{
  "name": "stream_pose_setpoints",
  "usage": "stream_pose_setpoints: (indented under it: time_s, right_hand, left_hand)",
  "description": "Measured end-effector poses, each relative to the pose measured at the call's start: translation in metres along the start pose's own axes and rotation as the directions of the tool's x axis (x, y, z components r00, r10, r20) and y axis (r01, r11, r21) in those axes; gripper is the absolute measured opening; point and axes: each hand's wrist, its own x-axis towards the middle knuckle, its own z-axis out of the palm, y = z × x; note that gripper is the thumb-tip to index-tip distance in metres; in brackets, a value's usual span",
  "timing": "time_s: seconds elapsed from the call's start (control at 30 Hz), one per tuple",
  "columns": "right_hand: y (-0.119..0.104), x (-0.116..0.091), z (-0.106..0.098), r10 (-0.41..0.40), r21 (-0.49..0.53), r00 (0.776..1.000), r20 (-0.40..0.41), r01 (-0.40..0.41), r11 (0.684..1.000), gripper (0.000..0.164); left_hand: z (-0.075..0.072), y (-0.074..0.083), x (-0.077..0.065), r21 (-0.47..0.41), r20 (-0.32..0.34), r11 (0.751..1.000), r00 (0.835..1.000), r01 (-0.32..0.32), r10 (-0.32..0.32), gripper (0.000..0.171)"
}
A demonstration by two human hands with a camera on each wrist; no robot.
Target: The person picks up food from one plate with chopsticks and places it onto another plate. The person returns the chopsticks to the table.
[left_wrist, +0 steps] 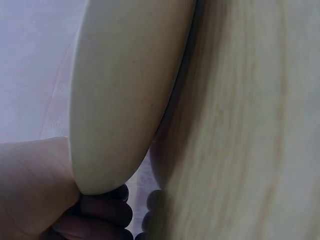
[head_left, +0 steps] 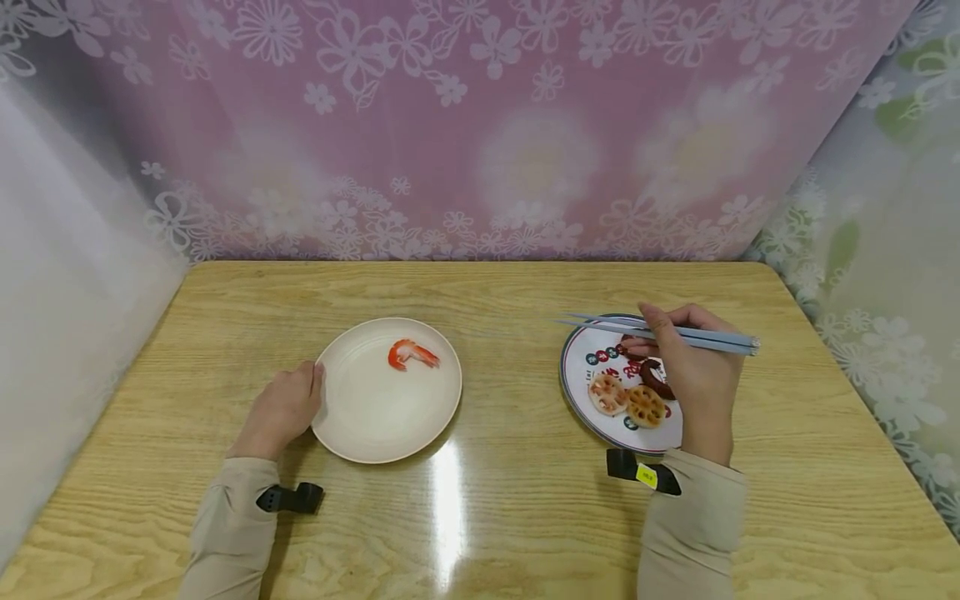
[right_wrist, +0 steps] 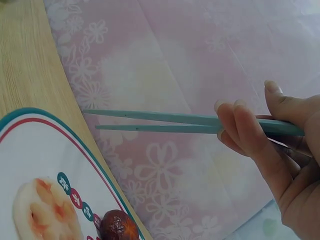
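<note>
My left hand (head_left: 281, 410) grips the left rim of a cream plate (head_left: 367, 417), thumb at the edge and fingers curled beneath it in the left wrist view. A single orange-red shrimp (head_left: 412, 354) lies toward the back of that plate. On the right, my right hand (head_left: 699, 379) holds a pair of blue-grey chopsticks (right_wrist: 165, 120), whose tips point left, slightly apart, with nothing between them. Below them is a white patterned plate (head_left: 581, 371) with two lotus root slices (head_left: 647, 407), a dark brown curved piece (head_left: 656, 381) and a glossy reddish-brown piece (right_wrist: 119, 227), partly hidden by the hand.
Both plates stand on a wooden table (head_left: 510, 500), a gap of bare wood between them. A pink flowered curtain (head_left: 480, 150) hangs behind the table's back edge. Pale cloth hangs at both sides.
</note>
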Motion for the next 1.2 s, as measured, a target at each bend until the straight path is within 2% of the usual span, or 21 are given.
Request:
stream_pose_setpoints:
  time_s: [0.23,0.5,0.8,1.2]
  right_hand:
    - [0.003,0.001,-0.008,-0.02,0.016,0.999,-0.039,0.021,1.0,0.027]
    - [0.004,0.003,-0.025,0.052,0.005,0.99,-0.13,-0.052,0.999,0.028]
    - [0.001,0.004,-0.042,0.151,0.089,0.97,-0.188,-0.136,0.987,0.027]
    - [0.001,0.004,-0.059,0.162,0.206,0.959,-0.231,-0.115,0.972,0.024]
  left_hand:
    - [0.0,-0.001,0.0,0.0,-0.004,1.0,1.0,-0.004,0.004,0.043]
    - [0.0,-0.001,-0.002,0.005,-0.022,1.0,1.0,-0.015,0.015,0.04]
    - [-0.001,0.001,-0.002,0.004,-0.009,1.0,1.0,-0.008,0.008,0.039]
    - [0.0,0.0,-0.002,0.0,-0.029,1.0,0.999,-0.023,0.023,0.039]
